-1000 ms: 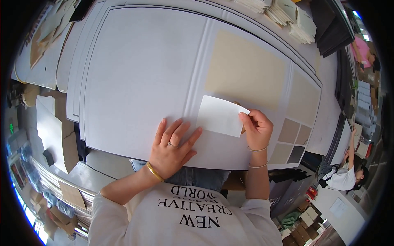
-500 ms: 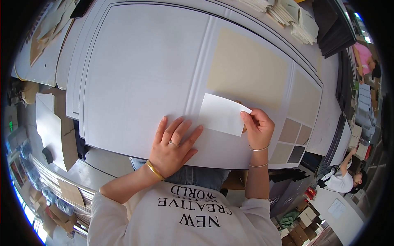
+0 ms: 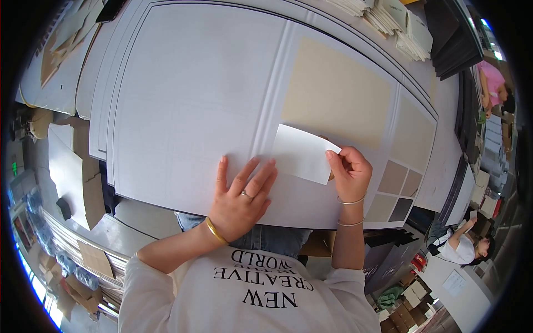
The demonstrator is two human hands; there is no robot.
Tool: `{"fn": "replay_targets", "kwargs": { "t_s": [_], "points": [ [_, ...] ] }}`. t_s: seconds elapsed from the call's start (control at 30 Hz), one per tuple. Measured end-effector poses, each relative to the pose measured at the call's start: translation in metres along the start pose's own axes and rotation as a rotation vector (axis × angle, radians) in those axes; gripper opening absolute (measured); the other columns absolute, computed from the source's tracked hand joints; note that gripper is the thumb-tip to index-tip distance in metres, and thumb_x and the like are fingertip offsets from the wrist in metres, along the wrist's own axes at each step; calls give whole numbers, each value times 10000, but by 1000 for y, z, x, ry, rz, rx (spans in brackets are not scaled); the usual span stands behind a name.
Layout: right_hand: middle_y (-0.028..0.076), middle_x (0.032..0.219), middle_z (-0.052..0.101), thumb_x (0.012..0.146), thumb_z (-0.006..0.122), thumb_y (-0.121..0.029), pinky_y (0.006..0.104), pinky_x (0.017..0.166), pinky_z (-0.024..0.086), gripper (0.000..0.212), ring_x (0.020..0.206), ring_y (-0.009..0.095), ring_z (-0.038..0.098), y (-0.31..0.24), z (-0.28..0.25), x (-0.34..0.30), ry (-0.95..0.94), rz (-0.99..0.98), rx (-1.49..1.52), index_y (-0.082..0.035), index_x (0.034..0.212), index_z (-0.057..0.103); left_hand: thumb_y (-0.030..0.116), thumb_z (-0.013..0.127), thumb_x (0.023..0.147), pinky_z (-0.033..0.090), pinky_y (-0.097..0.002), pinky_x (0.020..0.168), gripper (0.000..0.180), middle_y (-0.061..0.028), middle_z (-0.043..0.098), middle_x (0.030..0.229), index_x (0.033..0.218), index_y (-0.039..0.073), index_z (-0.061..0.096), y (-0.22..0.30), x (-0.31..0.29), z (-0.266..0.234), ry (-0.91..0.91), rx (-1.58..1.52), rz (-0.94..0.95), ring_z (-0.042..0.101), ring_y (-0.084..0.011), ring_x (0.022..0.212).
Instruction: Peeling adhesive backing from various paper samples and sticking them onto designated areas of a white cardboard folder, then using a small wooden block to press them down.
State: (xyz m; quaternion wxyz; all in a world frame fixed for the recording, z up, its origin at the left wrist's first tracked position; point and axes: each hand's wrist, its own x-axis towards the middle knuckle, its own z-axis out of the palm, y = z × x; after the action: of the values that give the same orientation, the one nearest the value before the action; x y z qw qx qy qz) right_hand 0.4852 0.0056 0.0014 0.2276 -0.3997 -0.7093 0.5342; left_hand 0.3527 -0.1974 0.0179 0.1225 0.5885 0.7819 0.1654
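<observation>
A large pale board (image 3: 189, 83) with two creased bands lies across the table before me. On its right part are a big beige panel (image 3: 338, 89) and several small colour squares (image 3: 395, 176) in greys and browns. My right hand (image 3: 352, 172) pinches the right edge of a small white card (image 3: 304, 154), which is raised at a tilt over the board. Its fingertips under the card are partly hidden. My left hand (image 3: 242, 193) rests palm down on the board, fingers apart, its tips close to the card's left edge.
Stacks of paper booklets (image 3: 388, 22) and a pile of black boards (image 3: 452, 39) sit at the far right. A folded white carton (image 3: 72, 177) stands to the left. Two people are at the right, one in a white shirt (image 3: 458, 247), one in a pink top (image 3: 491, 80).
My left hand has shifted slightly to the right, its fingers closer to the card. My right hand and the card are almost still. The person in white has moved an arm.
</observation>
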Motion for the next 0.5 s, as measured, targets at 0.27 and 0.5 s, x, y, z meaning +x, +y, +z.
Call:
{"fn": "replay_targets", "kwargs": {
  "t_s": [0.27,0.5],
  "points": [
    [-33,588,496,799,716,-22,164,471,325,160,529,16,415,-3,3,2,-1,-30,-81,19,728,577,192,669,719,166,-673,1060,615,-54,353,1447,1307,128,501,5,2,5,14,45,3,352,-270,1306],
    [-35,588,498,789,723,-17,168,471,333,158,530,18,419,-2,4,3,1,-42,-71,16,730,580,244,655,754,186,-482,1138,662,-94,309,1482,1353,61,438,14,24,9,-65,34,75,256,-260,1394]
  ]
}}
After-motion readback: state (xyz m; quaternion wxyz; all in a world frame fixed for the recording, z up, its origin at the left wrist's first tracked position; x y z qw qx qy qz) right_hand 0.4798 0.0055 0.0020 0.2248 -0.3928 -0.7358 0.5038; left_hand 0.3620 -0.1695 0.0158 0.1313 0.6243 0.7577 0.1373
